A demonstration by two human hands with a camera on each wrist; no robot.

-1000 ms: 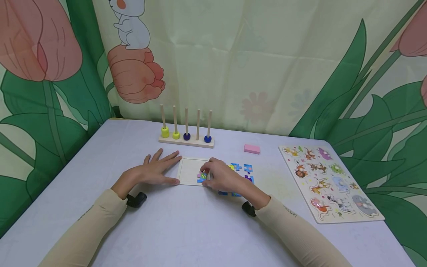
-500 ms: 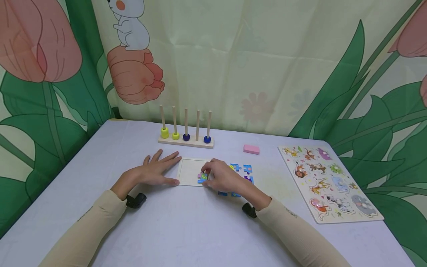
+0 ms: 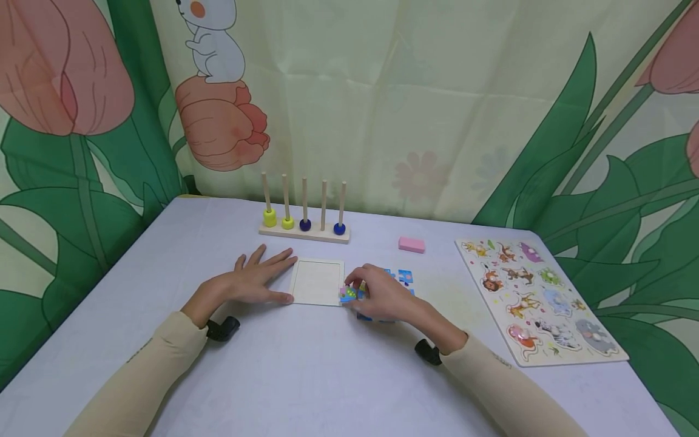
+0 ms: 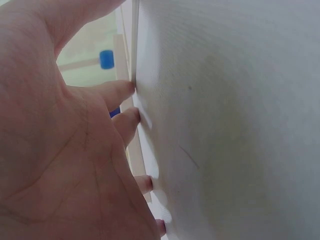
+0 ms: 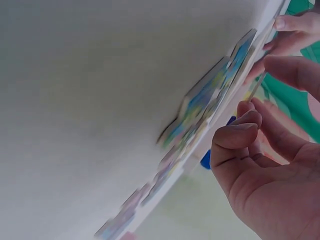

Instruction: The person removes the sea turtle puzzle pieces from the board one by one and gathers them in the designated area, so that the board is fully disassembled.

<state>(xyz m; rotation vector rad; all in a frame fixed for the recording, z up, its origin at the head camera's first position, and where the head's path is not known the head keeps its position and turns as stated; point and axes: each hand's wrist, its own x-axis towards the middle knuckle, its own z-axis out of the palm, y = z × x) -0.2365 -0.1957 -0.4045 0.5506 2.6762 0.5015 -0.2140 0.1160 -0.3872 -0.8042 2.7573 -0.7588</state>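
Note:
My left hand (image 3: 252, 280) lies with fingers spread at the left edge of a pale square puzzle frame (image 3: 318, 283); thumb and index finger touch its border. In the left wrist view the fingertips (image 4: 129, 89) meet the white tablecloth. My right hand (image 3: 386, 296) pinches a colourful jigsaw piece (image 3: 347, 294) between thumb and fingers, just at the frame's right edge. The right wrist view shows that piece edge-on as a thin sliver. Beneath and behind the right hand lie several loose blue jigsaw pieces (image 3: 405, 276), partly hidden by it.
At the back stands a wooden peg stand (image 3: 304, 233) with yellow and blue beads. A pink block (image 3: 412, 244) lies right of it. An animal peg puzzle board (image 3: 537, 300) occupies the table's right side. A printed curtain (image 3: 382, 109) hangs behind the table.
My right hand has moved right with the jigsaw piece, from over the frame's lower right corner to its right edge. The left hand has stayed in place.

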